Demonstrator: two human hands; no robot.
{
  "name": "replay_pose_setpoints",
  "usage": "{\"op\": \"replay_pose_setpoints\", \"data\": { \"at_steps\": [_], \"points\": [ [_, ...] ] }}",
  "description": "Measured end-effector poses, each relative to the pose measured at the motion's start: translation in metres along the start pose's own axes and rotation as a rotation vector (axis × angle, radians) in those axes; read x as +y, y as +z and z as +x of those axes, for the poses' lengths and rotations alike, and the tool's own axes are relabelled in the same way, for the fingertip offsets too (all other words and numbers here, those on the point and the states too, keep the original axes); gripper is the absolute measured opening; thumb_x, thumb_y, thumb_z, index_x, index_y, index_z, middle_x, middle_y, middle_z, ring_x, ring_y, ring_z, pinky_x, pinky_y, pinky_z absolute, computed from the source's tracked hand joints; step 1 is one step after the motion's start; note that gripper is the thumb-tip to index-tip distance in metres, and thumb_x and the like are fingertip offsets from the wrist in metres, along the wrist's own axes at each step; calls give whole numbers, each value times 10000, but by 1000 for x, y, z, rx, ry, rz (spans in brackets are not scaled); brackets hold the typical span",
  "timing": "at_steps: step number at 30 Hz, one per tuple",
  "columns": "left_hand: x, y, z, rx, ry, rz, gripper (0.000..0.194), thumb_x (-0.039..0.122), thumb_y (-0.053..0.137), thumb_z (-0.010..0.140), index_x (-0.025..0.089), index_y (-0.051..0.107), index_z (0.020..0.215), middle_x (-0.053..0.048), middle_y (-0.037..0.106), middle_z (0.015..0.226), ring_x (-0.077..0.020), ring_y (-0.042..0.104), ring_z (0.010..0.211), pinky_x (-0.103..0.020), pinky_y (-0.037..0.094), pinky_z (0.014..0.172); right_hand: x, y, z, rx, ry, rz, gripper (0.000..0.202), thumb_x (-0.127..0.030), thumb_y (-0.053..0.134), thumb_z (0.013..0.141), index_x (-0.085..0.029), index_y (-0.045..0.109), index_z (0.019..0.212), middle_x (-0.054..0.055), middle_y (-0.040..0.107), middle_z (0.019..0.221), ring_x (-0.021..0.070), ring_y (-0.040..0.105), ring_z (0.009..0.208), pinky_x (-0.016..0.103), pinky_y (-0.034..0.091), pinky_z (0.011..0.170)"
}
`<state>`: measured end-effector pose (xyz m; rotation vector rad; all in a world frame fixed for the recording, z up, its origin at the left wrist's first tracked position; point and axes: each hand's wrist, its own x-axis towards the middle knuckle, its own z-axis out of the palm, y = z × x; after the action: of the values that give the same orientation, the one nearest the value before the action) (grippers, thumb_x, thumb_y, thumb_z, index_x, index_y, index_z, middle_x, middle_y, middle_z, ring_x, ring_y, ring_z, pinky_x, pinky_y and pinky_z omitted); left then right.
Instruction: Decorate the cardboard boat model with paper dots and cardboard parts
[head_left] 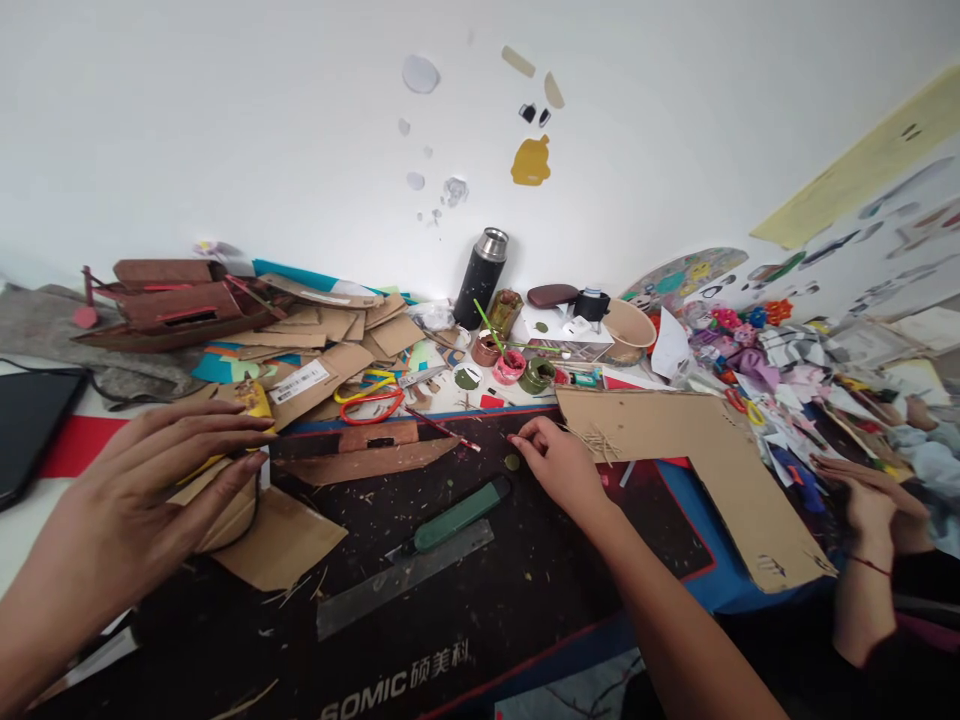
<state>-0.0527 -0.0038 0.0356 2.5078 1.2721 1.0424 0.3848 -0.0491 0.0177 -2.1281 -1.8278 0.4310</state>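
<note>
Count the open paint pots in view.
3 clearly visible: the brown pot nearest the black flask, the pink pot right of it, and the green pot right of that. Others may be hidden in the clutter.

Brown cardboard (626, 420) looks matt, the ruler (405, 578) glossy clear plastic, the flask's rim (493, 238) shiny metal.

1. The left arm (37, 640) is reaching in from the lower left.
2. The left hand (176, 480) is arching, its long fingers stretching rightward above the thumb.
3. The right forearm (667, 600) is slanting up leftward; the right hand (551, 460) is curling its fingers near its thumb.
</note>
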Motion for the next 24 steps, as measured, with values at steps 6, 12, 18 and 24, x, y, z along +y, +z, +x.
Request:
{"op": "replay_pose_setpoints", "data": {
  "at_steps": [6, 12, 18, 24],
  "points": [
    [0, 3, 3, 9, 73, 19, 178, 338, 619, 1038, 288, 717, 1178, -66, 778, 1165, -282, 671, 1212, -467, 478, 1151, -16, 7, -1, 36, 9, 515, 324, -543, 700, 964, -232, 648, 889, -79, 494, 537, 153, 472, 490, 278, 350, 541],
    [9, 0, 4, 20, 17, 38, 208, 377, 601, 1042, 282, 719, 1184, -71, 771, 1180, -288, 683, 1155, -450, 515, 1057, -59, 29, -12, -102, -118, 635, 253, -458, 732, 961, -227, 661, 885, -86, 511, 548, 129, 476, 513, 256, 373, 571],
    [7, -26, 2, 56, -175, 216, 284, 451, 549, 1049, 247, 744, 1074, -68, 779, 1034, -265, 696, 964, -394, 536, 869, -77, 47, -24, -227, -433, 283, 100, -302, 752, 1005, -223, 723, 951, -37, 689, 680, 136, 595, 583, 257, 350, 614],
    [-20, -31, -17, -152, -414, 288, 419, 567, 511, 1012, 226, 754, 1002, -71, 784, 992, -243, 691, 854, -346, 525, 788, -79, 51, -23, -249, -538, 58, 73, -278, 732, 1035, -214, 720, 1003, 10, 796, 812, 184, 717, 680, 277, 374, 639]
  ]
}}
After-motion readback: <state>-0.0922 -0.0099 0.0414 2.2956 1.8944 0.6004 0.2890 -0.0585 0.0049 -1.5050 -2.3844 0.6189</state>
